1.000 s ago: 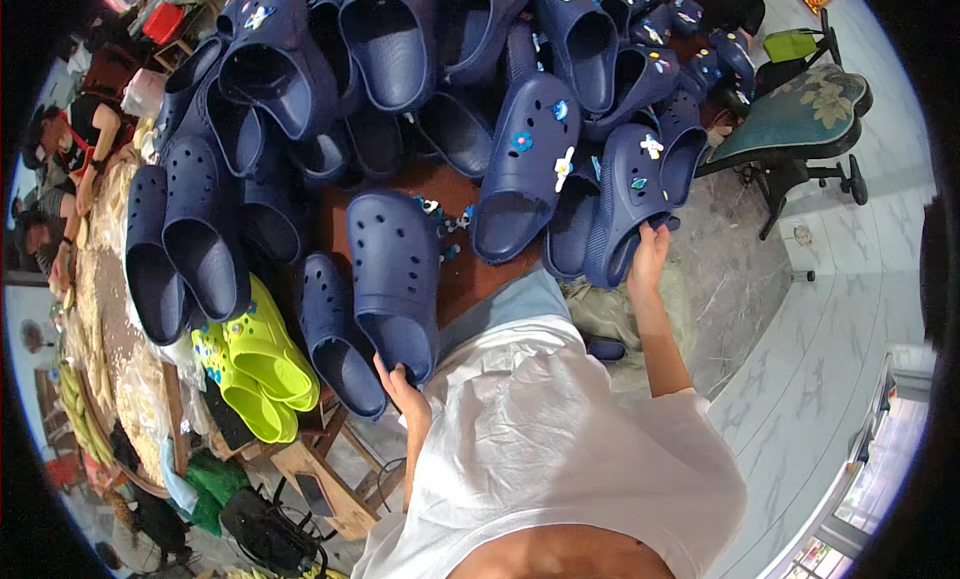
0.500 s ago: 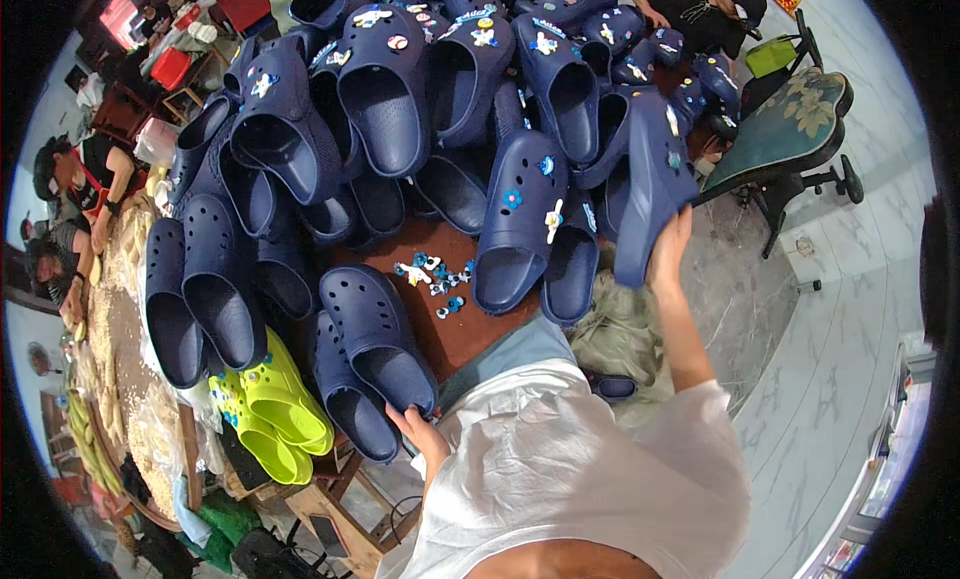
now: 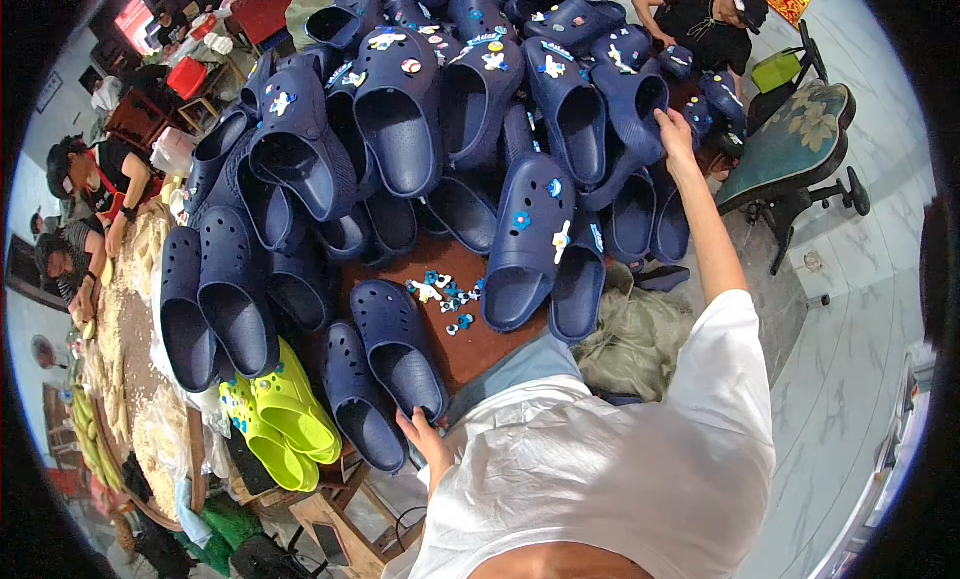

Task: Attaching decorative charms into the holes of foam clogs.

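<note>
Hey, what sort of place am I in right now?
Probably a small workshop or shared workroom: navy clogs are heaped before you, loose charms lie on the brown surface, and other people are nearby.

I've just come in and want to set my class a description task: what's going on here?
A person in a white shirt is handling navy clogs. The left hand holds the heel of a plain clog, with another plain one beside it. The right hand reaches to the heel of a charm-decorated clog on the pile. Loose charms lie on the brown surface; lime-green clogs sit to the left.
</note>
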